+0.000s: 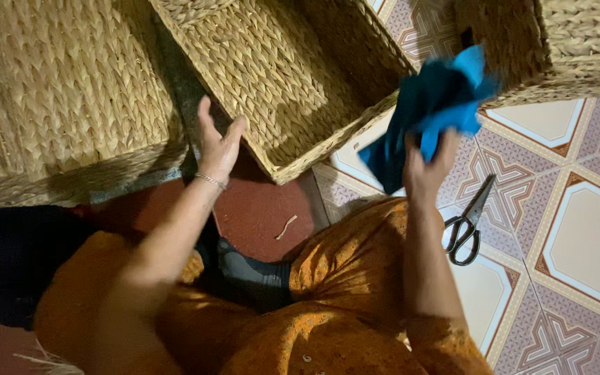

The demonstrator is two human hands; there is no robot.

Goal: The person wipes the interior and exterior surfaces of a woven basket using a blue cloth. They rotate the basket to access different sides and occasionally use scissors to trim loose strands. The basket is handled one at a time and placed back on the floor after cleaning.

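Two hands up over the lap, head view only. Left hand (218, 144) open, fingers spread, palm against the near corner of the open woven basket (279, 90); thin bracelet (210, 181) at the wrist. Right hand (426, 167) clenched around a bunched blue cloth (430, 111), raised just beside the basket's right rim, above patterned floor tiles (578, 229). Black-handled scissors (468, 221) flat on the tiles, near the right forearm. Second woven basket (564, 48) at upper right. Orange garment (342, 305) across the knees.
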